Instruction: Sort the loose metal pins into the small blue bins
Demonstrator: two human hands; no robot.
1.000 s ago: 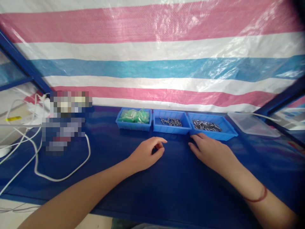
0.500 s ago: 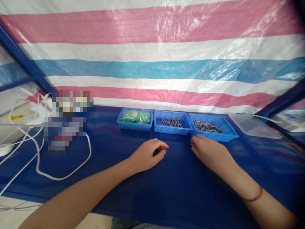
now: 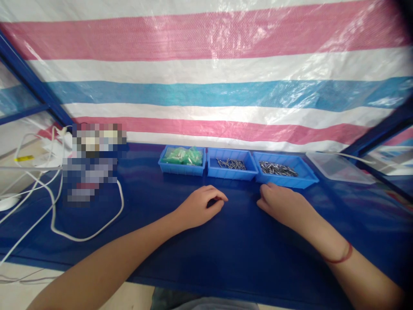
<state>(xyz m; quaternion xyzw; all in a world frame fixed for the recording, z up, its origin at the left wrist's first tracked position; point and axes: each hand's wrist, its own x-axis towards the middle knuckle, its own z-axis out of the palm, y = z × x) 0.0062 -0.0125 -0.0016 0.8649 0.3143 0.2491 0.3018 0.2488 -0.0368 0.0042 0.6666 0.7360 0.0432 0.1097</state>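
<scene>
Both my hands rest on the blue tabletop (image 3: 226, 254). My left hand (image 3: 200, 207) lies loosely curled, thumb close to the forefinger, with nothing visible in it. My right hand (image 3: 283, 203) lies palm down, fingers flat and together, its fingertips just short of the front wall of the right blue bin (image 3: 287, 181), which holds several small metal pins. The middle blue bin (image 3: 230, 174) holds fewer metal pins. The left blue bin (image 3: 180, 168) holds green and white plastic pieces. The three bins stand side by side in a row beyond my hands.
A clear shallow plastic tray (image 3: 338, 168) sits right of the bins. White cables (image 3: 97, 232) loop over the left part of the table beside a blurred-out patch (image 3: 92, 161). A pink, white and blue striped tarp (image 3: 206, 77) closes off the back. Blue frame bars slant at both sides.
My right hand has drawn back slightly and its fingers have bunched closer together. My left hand has barely moved. The view has shifted a little.
</scene>
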